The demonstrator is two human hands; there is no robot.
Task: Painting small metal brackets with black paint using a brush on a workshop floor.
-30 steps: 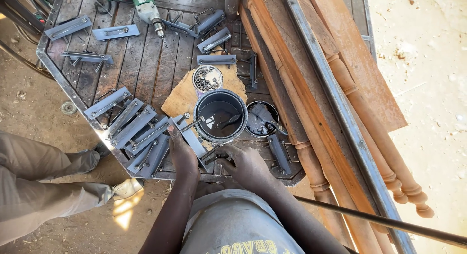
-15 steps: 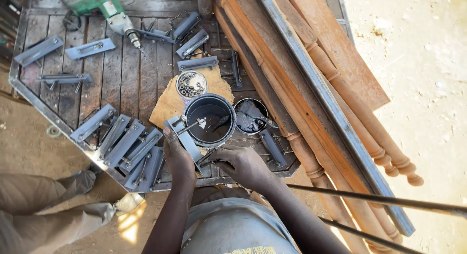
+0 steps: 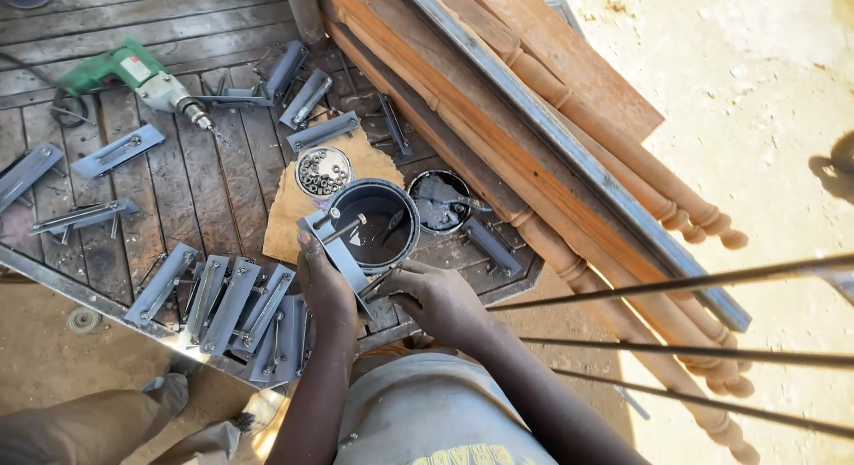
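Two hands at work over a wooden bench, seen from the head camera looking straight down. The left hand [image 3: 322,283] is closed around a grey metal bracket [image 3: 331,244], holding it tilted over the rim of a black paint can [image 3: 378,223], with a bolt sticking up from the plate. The right hand [image 3: 433,296] is curled shut on a thin tool, likely a brush handle, whose tip points toward the bracket's lower end; what exactly it is I cannot tell.

Just left of the hands, a row of similar brackets [image 3: 227,305] lies side by side along the bench edge, touching or overlapping. More brackets [image 3: 302,96] sit well apart at the far side, near a green power drill [image 3: 133,73]. A round tin of washers [image 3: 322,171] rests on a cardboard scrap [image 3: 289,211] beside the can, and the can's lid [image 3: 439,201] lies on the other side.

Judging by the spread, one piece is in hand and many lie around it; which are finished cannot be read from here. Turned wooden posts [image 3: 623,180] are stacked at the right.
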